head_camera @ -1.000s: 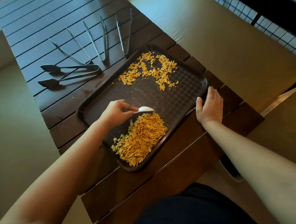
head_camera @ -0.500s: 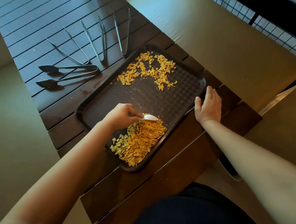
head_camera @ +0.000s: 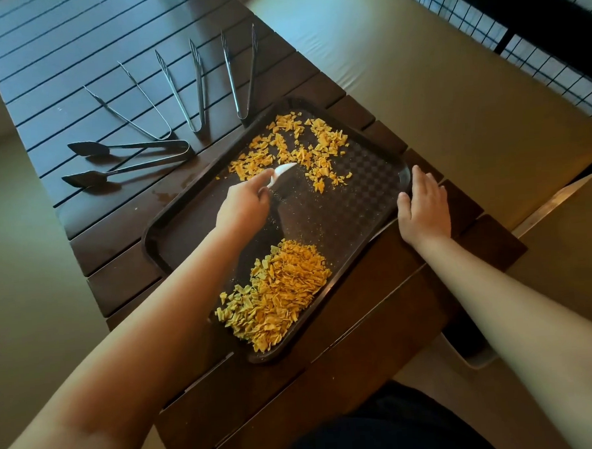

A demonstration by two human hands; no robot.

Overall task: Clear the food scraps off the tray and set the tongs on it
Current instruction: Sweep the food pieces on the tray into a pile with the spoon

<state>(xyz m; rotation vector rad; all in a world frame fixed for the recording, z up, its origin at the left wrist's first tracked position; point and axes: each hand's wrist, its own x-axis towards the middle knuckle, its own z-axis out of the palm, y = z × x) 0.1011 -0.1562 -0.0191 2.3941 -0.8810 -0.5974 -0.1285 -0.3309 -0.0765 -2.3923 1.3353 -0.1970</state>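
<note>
In the head view, the left hand (head_camera: 244, 206) grips a small white scraper (head_camera: 282, 174); its fingers are curled around the handle and the pale blade points away from the person. The blade touches the near edge of the scattered food scraps (head_camera: 294, 149), which lie just beyond this hand on the far part of the dark tray (head_camera: 170, 213). Nearer to the person than the left hand, beside its forearm, a dense heap of scraps (head_camera: 278, 297) sits in the near corner of the tray. Between the two groups the tray floor shows only fine crumbs. The right hand (head_camera: 422, 207) lies flat with its fingers straight and close together; it presses on the right rim of the tray and holds nothing. The tray rests on a dark slatted desk (head_camera: 73, 64). Beyond and to the left of the left hand, four pairs of tongs lie on the desk, all outside the tray. The black-tipped tongs (head_camera: 126, 161) are the farthest to the left. Three pairs of thin metal tongs (head_camera: 191, 89) lie fanned out beyond them, and the closed end of the rightmost pair lies just beside the far rim of the tray. To the right of the right hand, beyond the desk edge, there is a beige cushioned surface (head_camera: 434, 73).
</note>
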